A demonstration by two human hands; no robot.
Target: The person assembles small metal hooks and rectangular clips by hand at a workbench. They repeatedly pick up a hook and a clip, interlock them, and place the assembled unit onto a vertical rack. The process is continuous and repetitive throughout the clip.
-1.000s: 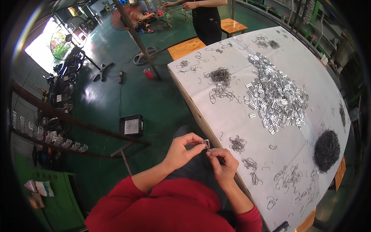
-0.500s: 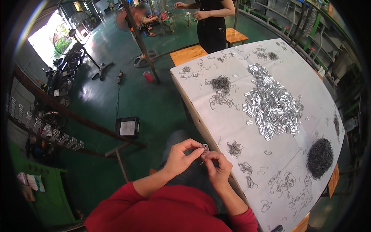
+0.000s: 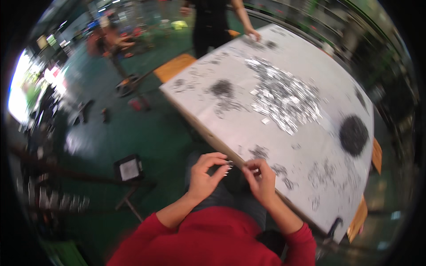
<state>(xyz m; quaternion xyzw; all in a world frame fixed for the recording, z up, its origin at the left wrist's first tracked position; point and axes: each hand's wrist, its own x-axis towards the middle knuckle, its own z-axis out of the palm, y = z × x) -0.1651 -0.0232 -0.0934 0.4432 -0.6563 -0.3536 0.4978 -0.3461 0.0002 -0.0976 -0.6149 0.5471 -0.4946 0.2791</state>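
My left hand (image 3: 205,176) pinches a small silver metal buckle (image 3: 228,166) between thumb and fingertips, just off the table's near edge. A little to its right is my right hand (image 3: 262,181), thumb and forefinger drawn together by that edge; motion blur hides what they hold, if anything. The hands are apart. On the white-covered table (image 3: 306,155) lies a large heap of shiny silver metal pieces (image 3: 288,99). Closest to my right hand is a small cluster of bent wire hooks (image 3: 258,152).
A dense dark pile of wire pieces (image 3: 353,135) sits at the table's right. Another dark cluster (image 3: 222,88) lies toward the far left, and loose hooks are scattered around. Across the table a person in black (image 3: 212,26) reaches onto it. A black crate (image 3: 129,168) stands on the green floor.
My hands have drawn apart; the metal buckle stays in the left one. The view has swung, so the table appears shifted left and up. The person across now has a hand at the table.
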